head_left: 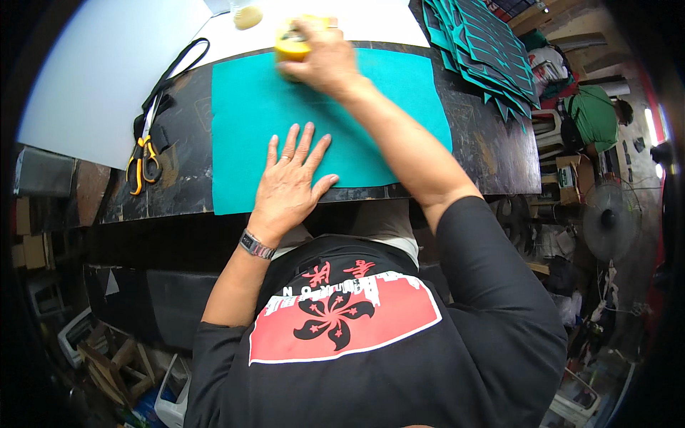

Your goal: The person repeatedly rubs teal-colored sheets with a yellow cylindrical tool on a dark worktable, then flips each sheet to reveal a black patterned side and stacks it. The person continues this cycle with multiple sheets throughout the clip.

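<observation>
My left hand lies flat with fingers spread on a teal sheet, near its front edge. The sheet looks like felt or fabric and rests on a dark, scuffed table. At the sheet's far edge, my right hand is closed around a yellow rounded object. Motion smears that object, so its kind is unclear. Left of the sheet lie scissors with orange and black handles, beside a black strap.
Teal pieces with dark patterns are stacked at the far right. White board covers the far left, and a white sheet lies beyond the teal one. A tan round item sits there. A fan stands right of the table.
</observation>
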{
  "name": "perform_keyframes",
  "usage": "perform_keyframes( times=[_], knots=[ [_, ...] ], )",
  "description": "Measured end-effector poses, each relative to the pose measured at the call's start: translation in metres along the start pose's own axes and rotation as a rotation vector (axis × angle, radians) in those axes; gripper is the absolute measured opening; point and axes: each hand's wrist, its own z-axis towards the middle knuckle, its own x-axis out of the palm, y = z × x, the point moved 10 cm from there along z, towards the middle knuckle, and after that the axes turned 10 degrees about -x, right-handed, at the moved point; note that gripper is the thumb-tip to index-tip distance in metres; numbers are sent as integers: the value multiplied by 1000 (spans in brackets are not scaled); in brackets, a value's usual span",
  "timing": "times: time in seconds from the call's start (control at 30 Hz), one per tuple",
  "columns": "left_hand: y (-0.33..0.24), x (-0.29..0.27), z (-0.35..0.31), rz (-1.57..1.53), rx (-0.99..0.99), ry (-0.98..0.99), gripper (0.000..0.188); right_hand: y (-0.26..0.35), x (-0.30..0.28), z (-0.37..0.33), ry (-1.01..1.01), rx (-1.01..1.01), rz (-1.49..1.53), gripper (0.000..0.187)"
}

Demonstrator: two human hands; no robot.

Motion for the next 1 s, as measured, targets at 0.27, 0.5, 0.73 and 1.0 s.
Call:
perform_keyframes(
  times=[0.27,0.5,0.73,1.0],
  knots=[
    [2,-1,2,-36,-10,-46,64,116,76,76,101,-109,146,77],
    [3,2,2,18,-30,-71,71,21,-26,-9,-100,-167,131,71],
    [3,4,2,19,-7,-85,71,-138,-152,-112,-45,279,-219,80],
    [6,-2,4,9,37,-80,67,-29,-222,-223,18,145,-87,84]
  ],
)
